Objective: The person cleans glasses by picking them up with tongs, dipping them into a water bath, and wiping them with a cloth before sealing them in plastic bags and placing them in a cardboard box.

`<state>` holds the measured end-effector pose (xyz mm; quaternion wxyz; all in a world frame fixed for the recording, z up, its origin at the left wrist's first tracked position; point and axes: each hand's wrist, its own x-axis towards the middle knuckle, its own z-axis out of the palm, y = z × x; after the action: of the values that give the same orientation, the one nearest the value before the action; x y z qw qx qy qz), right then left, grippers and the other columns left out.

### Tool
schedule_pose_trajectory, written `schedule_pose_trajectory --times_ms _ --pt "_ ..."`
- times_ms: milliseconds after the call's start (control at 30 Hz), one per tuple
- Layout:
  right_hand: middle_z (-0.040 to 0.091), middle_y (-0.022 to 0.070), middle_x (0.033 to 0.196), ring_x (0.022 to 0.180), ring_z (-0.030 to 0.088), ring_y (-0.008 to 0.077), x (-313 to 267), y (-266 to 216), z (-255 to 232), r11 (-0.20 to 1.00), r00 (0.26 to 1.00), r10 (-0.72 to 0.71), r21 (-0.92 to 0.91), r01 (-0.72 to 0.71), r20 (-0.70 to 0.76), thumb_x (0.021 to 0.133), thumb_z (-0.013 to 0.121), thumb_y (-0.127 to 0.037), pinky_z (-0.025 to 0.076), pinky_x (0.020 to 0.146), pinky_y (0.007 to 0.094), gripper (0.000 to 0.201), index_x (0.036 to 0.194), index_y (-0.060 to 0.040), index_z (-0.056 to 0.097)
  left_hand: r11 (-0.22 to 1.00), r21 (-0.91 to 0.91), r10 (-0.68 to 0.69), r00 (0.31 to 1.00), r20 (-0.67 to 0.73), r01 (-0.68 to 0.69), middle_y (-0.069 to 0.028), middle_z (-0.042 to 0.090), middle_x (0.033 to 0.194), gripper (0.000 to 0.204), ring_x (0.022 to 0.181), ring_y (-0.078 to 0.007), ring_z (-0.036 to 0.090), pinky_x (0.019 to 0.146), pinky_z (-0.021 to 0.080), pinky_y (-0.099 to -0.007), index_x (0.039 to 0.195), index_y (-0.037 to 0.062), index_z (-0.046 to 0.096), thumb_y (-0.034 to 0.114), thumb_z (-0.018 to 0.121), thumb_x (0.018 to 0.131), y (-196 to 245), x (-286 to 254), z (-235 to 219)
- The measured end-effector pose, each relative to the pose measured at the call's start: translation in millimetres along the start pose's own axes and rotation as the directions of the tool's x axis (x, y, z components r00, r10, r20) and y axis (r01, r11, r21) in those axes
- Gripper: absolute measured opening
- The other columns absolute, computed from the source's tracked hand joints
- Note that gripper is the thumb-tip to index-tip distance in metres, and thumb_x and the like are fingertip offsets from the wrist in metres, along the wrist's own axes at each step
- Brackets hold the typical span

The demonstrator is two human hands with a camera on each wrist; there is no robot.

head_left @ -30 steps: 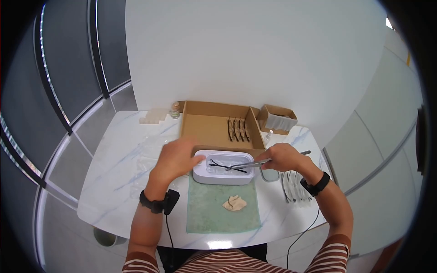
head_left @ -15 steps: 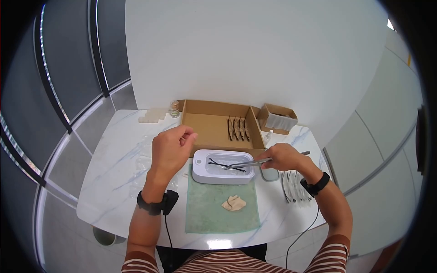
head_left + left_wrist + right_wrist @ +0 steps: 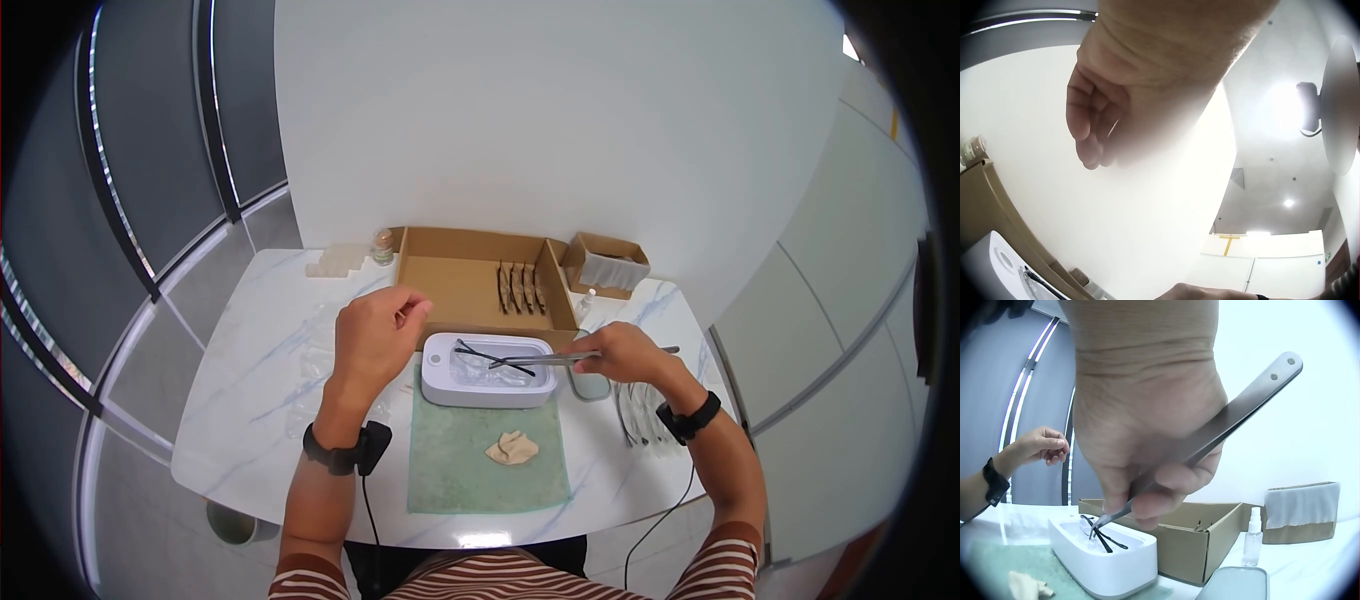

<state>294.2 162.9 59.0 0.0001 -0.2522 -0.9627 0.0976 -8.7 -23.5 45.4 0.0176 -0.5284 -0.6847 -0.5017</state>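
In the head view, my right hand (image 3: 626,352) grips long metal tweezers (image 3: 550,359) from the right. Their tips meet black-armed glasses (image 3: 516,368) whose arms cross over the basin of the white oblong tub (image 3: 485,399). The right wrist view shows the tweezers (image 3: 1210,434) between thumb and fingers, with the tips at the crossed arms; whether they pinch them I cannot tell. My left hand (image 3: 374,338) hovers beyond the tub's left end, fingers loosely curled and holding nothing, as the left wrist view also shows. A beige cloth (image 3: 512,448) lies on the green mat (image 3: 455,485).
Behind the tub is a cardboard tray (image 3: 450,285) with several dark-edged items at its right. Further right stand a small carton (image 3: 606,265) and a spray bottle (image 3: 586,303). Wrapped items (image 3: 645,415) lie beside my right wrist; a jar (image 3: 383,247) stands back left.
My left hand has drawn back from the tub's left end, up and to the left, its fingers curling in. Tweezers and glasses have shifted slightly away and to the left.
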Motion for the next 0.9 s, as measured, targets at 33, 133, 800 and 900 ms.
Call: schedule_pose_trajectory --times_ms 33,133,800,900 --pt "0.076 0.0131 0.094 0.085 0.070 0.0318 -1.5 -0.8 0.4 1.000 1.000 0.001 -0.001 -0.001 -0.002 0.085 0.079 -0.021 0.054 0.077 0.0397 0.033 0.117 -0.0180 0.077 1.000 -0.001 0.002 1.000 0.000 -0.002 -0.0098 0.072 0.079 0.013 0.067 -0.0219 0.067 0.064 0.052 -0.0332 0.093 0.0048 0.075 0.017 0.072 0.088 0.2 0.3 -0.1" --pt "0.076 0.0120 0.095 0.084 0.071 0.0304 -7.0 -2.5 5.2 0.998 0.999 0.050 0.031 -0.050 0.021 0.085 0.079 -0.020 0.054 0.077 0.0390 0.033 0.117 -0.0180 0.077 1.000 -0.004 -0.012 1.000 0.011 0.012 -0.0096 0.072 0.079 0.013 0.066 -0.0219 0.067 0.064 0.052 -0.0331 0.093 0.0048 0.075 0.017 0.072 0.089 0.9 0.2 0.2" --pt "0.075 0.0102 0.091 0.085 0.068 0.0325 -17.9 7.5 31.8 0.999 0.998 0.038 0.019 -0.038 -0.050 0.087 0.076 -0.029 0.053 0.075 0.0428 0.031 0.117 -0.0255 0.077 0.899 0.396 -0.031 0.874 0.484 -0.187 -0.0144 0.053 0.140 0.053 0.128 -0.0339 0.051 0.102 0.047 -0.0449 0.130 0.0106 0.065 0.029 0.079 0.083 -30.5 -60.3 7.6" --pt "0.074 0.0110 0.088 0.084 0.067 0.0329 -22.7 11.1 33.5 0.999 0.989 0.000 0.046 0.007 -0.145 0.086 0.076 -0.029 0.053 0.074 0.0429 0.030 0.116 -0.0245 0.078 0.887 0.408 -0.023 0.862 0.506 -0.217 -0.0159 0.049 0.144 0.062 0.132 -0.0359 0.047 0.105 0.044 -0.0471 0.135 0.0124 0.062 0.032 0.082 0.079 -32.9 -61.5 13.0"
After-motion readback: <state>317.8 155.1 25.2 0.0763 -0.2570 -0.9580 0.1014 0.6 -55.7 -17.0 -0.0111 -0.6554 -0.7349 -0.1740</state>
